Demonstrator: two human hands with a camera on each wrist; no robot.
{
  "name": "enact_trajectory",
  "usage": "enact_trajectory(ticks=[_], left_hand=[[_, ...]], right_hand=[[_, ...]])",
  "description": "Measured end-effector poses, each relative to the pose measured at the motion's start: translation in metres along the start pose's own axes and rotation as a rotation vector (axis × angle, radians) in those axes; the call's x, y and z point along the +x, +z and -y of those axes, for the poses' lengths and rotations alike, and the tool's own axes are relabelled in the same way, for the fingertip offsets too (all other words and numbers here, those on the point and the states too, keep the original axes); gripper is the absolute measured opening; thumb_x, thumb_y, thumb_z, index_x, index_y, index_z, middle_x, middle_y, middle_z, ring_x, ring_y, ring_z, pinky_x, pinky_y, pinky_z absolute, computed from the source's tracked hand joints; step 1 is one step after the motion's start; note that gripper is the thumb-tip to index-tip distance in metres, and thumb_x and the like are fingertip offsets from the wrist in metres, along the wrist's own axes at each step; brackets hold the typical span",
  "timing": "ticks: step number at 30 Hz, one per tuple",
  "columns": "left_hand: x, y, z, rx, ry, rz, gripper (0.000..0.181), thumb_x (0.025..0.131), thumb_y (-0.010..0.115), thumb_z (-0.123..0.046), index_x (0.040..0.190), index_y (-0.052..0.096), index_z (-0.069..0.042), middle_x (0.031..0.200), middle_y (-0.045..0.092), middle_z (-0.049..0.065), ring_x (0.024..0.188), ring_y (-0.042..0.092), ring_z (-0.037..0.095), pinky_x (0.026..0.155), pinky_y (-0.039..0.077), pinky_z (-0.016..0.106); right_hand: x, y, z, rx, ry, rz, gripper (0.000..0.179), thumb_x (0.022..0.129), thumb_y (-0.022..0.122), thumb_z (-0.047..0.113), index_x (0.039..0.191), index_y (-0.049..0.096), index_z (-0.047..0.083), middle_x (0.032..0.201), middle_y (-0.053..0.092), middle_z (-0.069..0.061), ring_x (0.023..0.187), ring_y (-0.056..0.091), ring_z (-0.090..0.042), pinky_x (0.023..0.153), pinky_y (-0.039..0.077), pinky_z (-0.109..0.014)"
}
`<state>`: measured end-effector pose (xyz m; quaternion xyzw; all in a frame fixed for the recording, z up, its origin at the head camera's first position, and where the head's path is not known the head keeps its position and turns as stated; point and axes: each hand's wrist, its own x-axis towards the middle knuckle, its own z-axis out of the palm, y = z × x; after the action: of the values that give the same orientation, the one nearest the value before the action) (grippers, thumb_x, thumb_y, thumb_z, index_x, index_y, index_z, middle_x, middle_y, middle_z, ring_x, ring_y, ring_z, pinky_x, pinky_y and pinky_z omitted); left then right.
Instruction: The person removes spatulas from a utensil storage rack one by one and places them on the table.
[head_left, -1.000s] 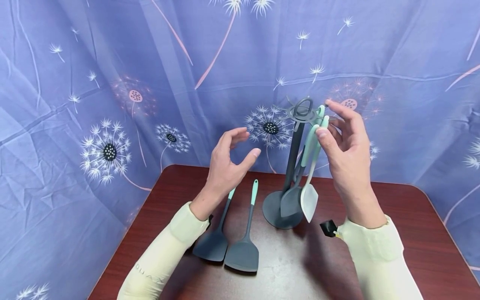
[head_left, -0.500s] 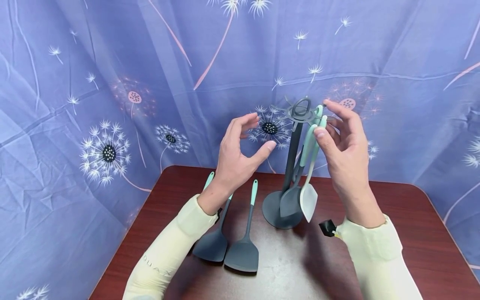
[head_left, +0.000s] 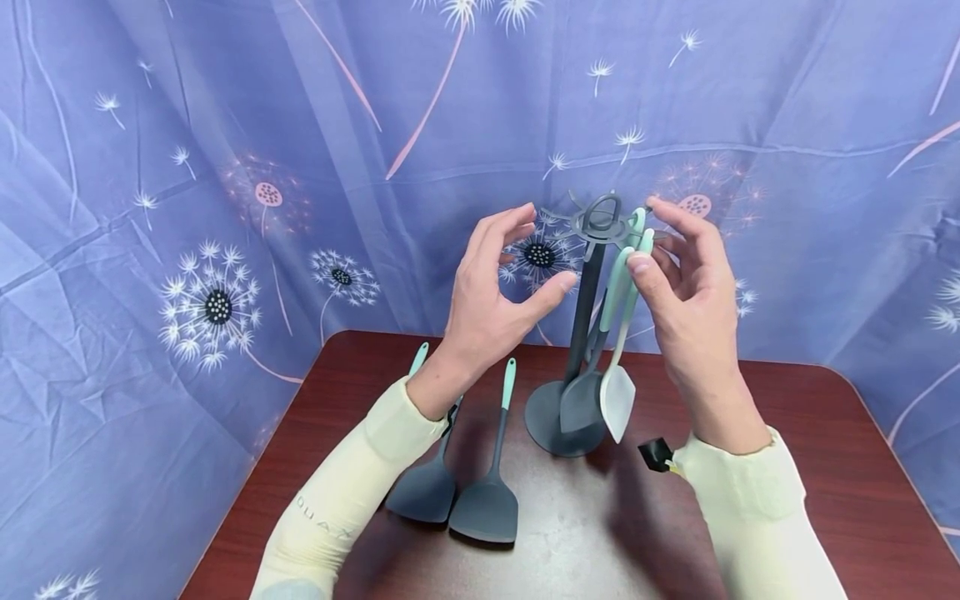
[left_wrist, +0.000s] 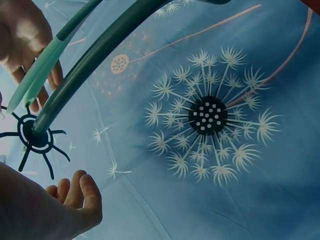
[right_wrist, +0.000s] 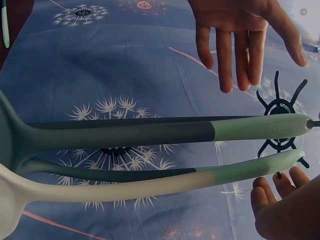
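Nearing the utensil stand (head_left: 584, 317), the left hand (head_left: 491, 300) has risen rightward.

Matt plastic-looking stand (head_left: 584, 312), glossy wood-look table (head_left: 810, 467), cloth backdrop (head_left: 225, 125)

This is a small corner closed in by cloth; what kind of room lies behind it cannot be told. Blue-violet fabric printed with white and pink dandelions (head_left: 480, 100) hangs in soft folds behind and at both sides, crossed by long creases, and fills the background of both wrist views too. Within it stands one glossy, reddish-brown, wood-look bench (head_left: 836, 454) with rounded far corners, a pale reflection of light on its top. The wares are a kitchen's: a dark grey upright utensil stand (head_left: 585, 317), mint-handled utensils with dark grey or off-white heads (head_left: 618, 402) hanging from it, and flat dark grey turners with mint-green handles (head_left: 486, 510) lying beside it.
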<state>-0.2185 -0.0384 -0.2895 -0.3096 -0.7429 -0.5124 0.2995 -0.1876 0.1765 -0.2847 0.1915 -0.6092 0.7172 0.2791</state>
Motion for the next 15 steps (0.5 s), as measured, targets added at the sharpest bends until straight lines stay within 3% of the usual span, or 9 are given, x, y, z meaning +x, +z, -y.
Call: enact_trajectory(ticks=[15], left_hand=[[0.0092, 0.0083, -0.0072, -0.004, -0.026, 0.014, 0.075, 0.091, 0.084, -0.039, 0.155, 0.053, -0.015, 0.148, 0.055, -0.001, 0.133, 0.056, 0.008, 0.102, 0.052, 0.036]], right_hand=[[0.0001, -0.0002, -0.0003, -0.007, -0.005, 0.002, 0.055, 0.094, 0.076, 0.005, 0.147, 0.060, 0.007, 0.154, 0.053, -0.009, 0.122, 0.051, -0.027, 0.108, 0.043, -0.027]])
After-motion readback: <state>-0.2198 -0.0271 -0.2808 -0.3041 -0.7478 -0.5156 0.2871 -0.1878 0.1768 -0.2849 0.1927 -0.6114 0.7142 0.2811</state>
